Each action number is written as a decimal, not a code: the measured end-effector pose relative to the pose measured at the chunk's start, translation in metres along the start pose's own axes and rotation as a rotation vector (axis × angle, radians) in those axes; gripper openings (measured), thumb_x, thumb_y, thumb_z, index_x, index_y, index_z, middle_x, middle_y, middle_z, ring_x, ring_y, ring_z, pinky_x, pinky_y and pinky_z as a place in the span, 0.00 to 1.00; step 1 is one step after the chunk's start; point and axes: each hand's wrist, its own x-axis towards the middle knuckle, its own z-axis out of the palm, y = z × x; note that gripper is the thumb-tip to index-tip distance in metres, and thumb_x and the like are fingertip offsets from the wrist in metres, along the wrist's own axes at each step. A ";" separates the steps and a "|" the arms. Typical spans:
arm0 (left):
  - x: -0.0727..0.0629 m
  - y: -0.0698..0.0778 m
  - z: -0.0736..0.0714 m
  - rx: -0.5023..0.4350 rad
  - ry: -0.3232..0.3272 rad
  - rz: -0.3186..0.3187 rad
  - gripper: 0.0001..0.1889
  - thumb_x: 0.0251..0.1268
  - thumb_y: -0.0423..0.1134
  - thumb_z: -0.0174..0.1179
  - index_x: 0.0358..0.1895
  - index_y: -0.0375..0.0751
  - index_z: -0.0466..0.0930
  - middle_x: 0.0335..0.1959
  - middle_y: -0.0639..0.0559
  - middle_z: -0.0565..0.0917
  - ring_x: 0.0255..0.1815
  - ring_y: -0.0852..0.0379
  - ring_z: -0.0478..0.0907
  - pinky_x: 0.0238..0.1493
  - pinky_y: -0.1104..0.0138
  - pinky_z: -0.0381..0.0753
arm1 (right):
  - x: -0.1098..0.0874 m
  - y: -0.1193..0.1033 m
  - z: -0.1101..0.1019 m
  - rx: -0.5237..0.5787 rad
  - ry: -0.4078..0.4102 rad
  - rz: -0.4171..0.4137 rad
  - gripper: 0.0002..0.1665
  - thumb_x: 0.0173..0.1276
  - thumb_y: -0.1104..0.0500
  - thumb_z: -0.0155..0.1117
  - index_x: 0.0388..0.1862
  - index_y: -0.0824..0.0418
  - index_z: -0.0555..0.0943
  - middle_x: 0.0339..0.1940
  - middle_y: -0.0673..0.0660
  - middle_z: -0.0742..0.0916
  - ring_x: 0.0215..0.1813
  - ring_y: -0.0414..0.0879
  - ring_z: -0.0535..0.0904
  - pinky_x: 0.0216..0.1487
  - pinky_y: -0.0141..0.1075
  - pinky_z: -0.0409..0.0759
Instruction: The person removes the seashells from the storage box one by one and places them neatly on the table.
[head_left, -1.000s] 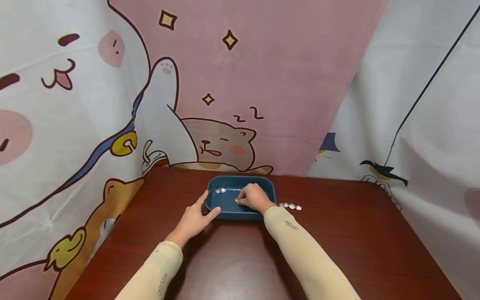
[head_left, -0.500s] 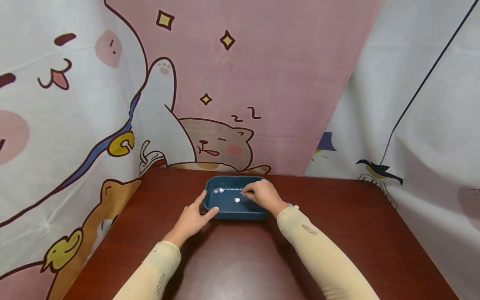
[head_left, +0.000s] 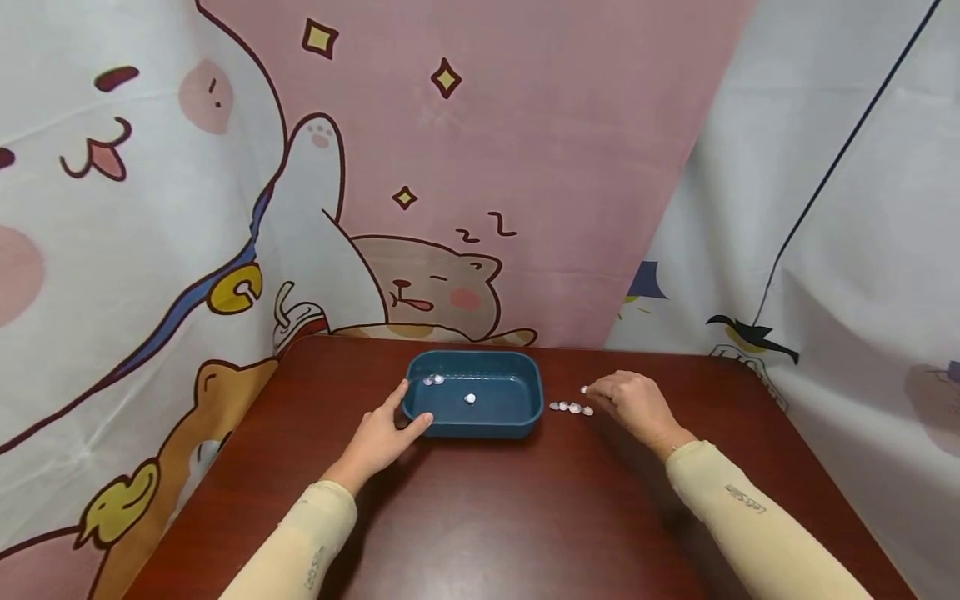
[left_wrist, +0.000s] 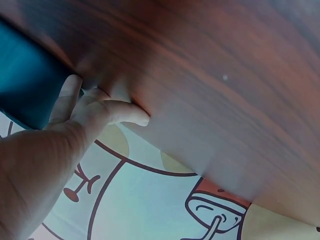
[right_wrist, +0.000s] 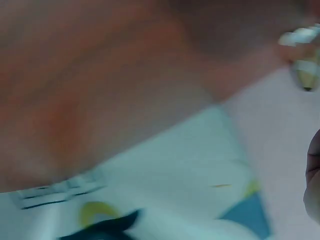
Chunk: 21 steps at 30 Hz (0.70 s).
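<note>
Pinching a small white piece (head_left: pixel 584 389), the right hand (head_left: pixel 633 408) reaches right of the blue tray (head_left: pixel 480 430); the left hand (head_left: pixel 380 437), fingers apart, touches the tray's left end.

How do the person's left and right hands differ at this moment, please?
The left hand touches the left end of the blue tray, while the right hand is right of the tray, over the table.
The left hand's thumb and forefinger are spread apart; the right hand's fingers are drawn together, a small pale piece at their tips.
Both come out of pale yellow sleeves.
</note>
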 end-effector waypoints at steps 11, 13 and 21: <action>-0.001 0.002 -0.001 0.011 -0.008 -0.003 0.49 0.75 0.64 0.62 0.89 0.46 0.50 0.81 0.33 0.69 0.75 0.32 0.76 0.71 0.36 0.77 | -0.048 0.027 0.008 -0.008 -0.220 0.206 0.07 0.61 0.64 0.82 0.38 0.54 0.95 0.35 0.48 0.95 0.41 0.48 0.91 0.46 0.48 0.89; 0.000 0.002 -0.001 0.013 -0.007 -0.004 0.49 0.75 0.64 0.62 0.89 0.46 0.50 0.81 0.33 0.69 0.76 0.31 0.75 0.71 0.36 0.76 | -0.047 0.027 0.010 -0.004 -0.228 0.201 0.07 0.61 0.64 0.82 0.38 0.54 0.95 0.35 0.48 0.95 0.41 0.48 0.90 0.46 0.48 0.88; -0.001 0.002 -0.003 0.018 0.009 0.019 0.48 0.75 0.63 0.63 0.88 0.45 0.52 0.79 0.32 0.71 0.74 0.32 0.77 0.72 0.37 0.76 | -0.044 0.023 0.015 0.015 -0.211 0.166 0.07 0.60 0.65 0.82 0.36 0.56 0.95 0.37 0.48 0.95 0.41 0.48 0.88 0.45 0.46 0.87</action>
